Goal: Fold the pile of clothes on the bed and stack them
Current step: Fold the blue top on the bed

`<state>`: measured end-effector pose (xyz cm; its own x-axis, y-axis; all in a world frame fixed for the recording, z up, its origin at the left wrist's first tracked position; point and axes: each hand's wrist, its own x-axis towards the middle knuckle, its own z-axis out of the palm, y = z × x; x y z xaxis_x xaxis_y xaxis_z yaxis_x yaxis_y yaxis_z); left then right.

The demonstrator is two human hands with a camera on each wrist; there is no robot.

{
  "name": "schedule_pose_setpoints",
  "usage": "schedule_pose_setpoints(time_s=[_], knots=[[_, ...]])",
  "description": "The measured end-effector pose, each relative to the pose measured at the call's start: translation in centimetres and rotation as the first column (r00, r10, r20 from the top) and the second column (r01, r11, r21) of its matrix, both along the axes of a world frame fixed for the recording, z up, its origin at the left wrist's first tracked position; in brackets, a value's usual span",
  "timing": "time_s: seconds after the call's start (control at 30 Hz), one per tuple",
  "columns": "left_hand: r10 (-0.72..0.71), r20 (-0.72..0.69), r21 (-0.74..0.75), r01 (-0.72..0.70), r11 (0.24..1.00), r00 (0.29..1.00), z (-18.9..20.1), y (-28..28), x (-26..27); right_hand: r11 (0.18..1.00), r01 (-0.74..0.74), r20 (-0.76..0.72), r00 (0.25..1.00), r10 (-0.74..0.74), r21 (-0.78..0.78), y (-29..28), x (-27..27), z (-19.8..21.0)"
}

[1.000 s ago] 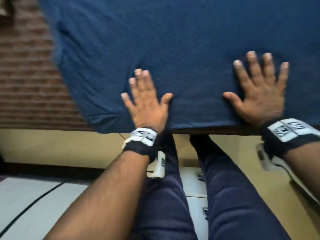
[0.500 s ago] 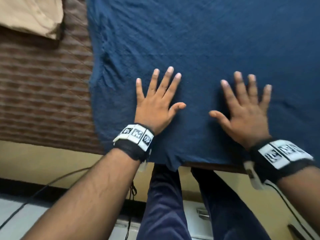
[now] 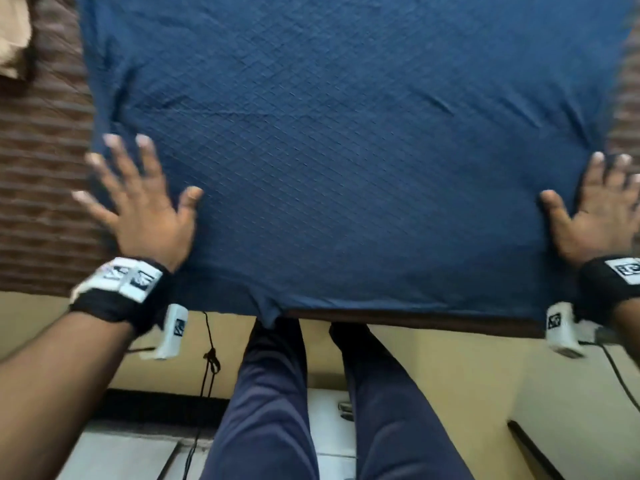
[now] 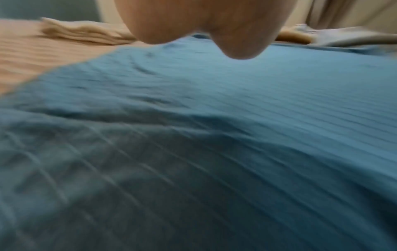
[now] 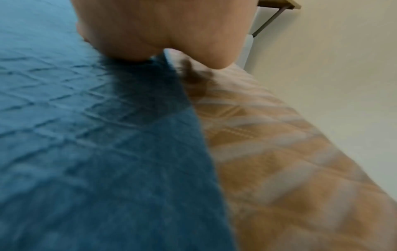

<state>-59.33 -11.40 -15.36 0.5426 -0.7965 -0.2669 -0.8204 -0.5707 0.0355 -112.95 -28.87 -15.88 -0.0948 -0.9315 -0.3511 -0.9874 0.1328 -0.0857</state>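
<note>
Beige folded cloth [image 3: 14,36] sits at ten o'clock on the brown striped bedcover [image 3: 41,188], and in the left wrist view it reads as a small flat stack, so some of the pile seems done already. Next comes the left hand [image 3: 138,209], at eight o'clock on the blue garment [image 3: 346,150], fingers splayed and flat, pressing the garment's left edge with the outer fingers spilling onto the bedcover. It holds nothing. The garment itself lies spread flat across the middle of the bed, its near hem hanging slightly over the bed's front edge at six o'clock. At four o'clock the right hand [image 3: 602,216] is likewise flat with fingers apart, straddling the right edge; it is partly cut off by the frame, so I judge rather than see that all its fingers lie straight.

The step in hand looks like smoothing the garment out sideways before the first fold. The next move calls for curling fingers under one side edge, likely both corners of it, and carrying that edge across toward the centre without dragging the cloth off the front of the bed.
</note>
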Motion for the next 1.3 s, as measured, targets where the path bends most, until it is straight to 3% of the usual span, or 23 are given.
schedule_pose_setpoints(time_s=[0.07,0.13,0.17,0.23,0.3,0.37,0.43,0.57,0.77,0.83,0.93,1.03,1.2,1.3], knots=[[-0.232,-0.107,0.001,0.234,0.972,0.967,0.4,2.0,-5.7,1.000,-0.025,-0.025,0.999,0.025,0.009,2.1,-1.4,1.1],[-0.470,-0.182,-0.012,0.476,0.879,0.864,0.3,4.8,-11.5,0.972,-0.234,0.018,0.972,0.233,0.035,5.6,-1.6,1.3],[-0.556,-0.198,-0.004,0.566,0.824,0.808,0.2,6.3,-13.8,0.922,-0.384,0.068,0.922,0.381,0.052,7.6,-1.3,1.2],[-0.631,-0.190,0.020,0.646,0.763,0.752,-0.2,8.7,-16.5,0.751,-0.658,0.135,0.750,0.647,0.054,11.3,-1.2,0.4],[-0.580,-0.170,0.003,0.589,0.808,0.796,-0.7,10.0,-16.6,0.660,-0.750,0.135,0.658,0.741,0.034,13.6,-2.0,-0.2],[-0.498,-0.146,-0.045,0.497,0.866,0.855,-0.9,10.9,-15.4,0.709,-0.703,0.172,0.694,0.700,-0.050,14.1,-3.5,-0.4],[-0.492,-0.146,-0.077,0.486,0.871,0.858,-0.5,11.3,-14.3,0.737,-0.662,0.208,0.708,0.675,-0.138,13.7,-5.0,-0.3],[-0.496,-0.198,-0.129,0.479,0.868,0.845,1.2,10.8,-12.2,0.667,-0.707,0.202,0.636,0.745,-0.235,12.1,-6.1,1.2],[-0.419,-0.252,0.045,0.443,0.895,0.872,1.0,10.2,-13.3,0.774,-0.609,0.290,0.719,0.631,-0.175,9.3,-5.7,4.9],[-0.388,-0.274,-0.007,0.402,0.916,0.880,1.1,9.4,-12.9,0.781,-0.602,0.307,0.721,0.621,-0.165,8.4,-5.7,5.5],[-0.255,-0.342,-0.168,0.208,0.964,0.905,3.1,7.9,-12.6,0.790,-0.578,0.375,0.700,0.608,-0.203,6.0,-5.7,5.8],[-0.174,-0.450,-0.354,0.003,0.935,0.876,5.2,5.0,-11.7,0.804,-0.534,0.437,0.677,0.592,-0.263,2.4,-5.2,5.3],[-0.283,-0.413,-0.409,0.102,0.907,0.866,4.3,-3.0,-7.6,0.804,-0.499,0.495,0.634,0.594,-0.325,-4.9,-2.9,3.8],[-0.343,-0.436,-0.385,0.172,0.907,0.832,2.5,-7.5,-5.5,0.847,-0.467,0.525,0.669,0.525,-0.253,-9.1,-1.7,2.7]])
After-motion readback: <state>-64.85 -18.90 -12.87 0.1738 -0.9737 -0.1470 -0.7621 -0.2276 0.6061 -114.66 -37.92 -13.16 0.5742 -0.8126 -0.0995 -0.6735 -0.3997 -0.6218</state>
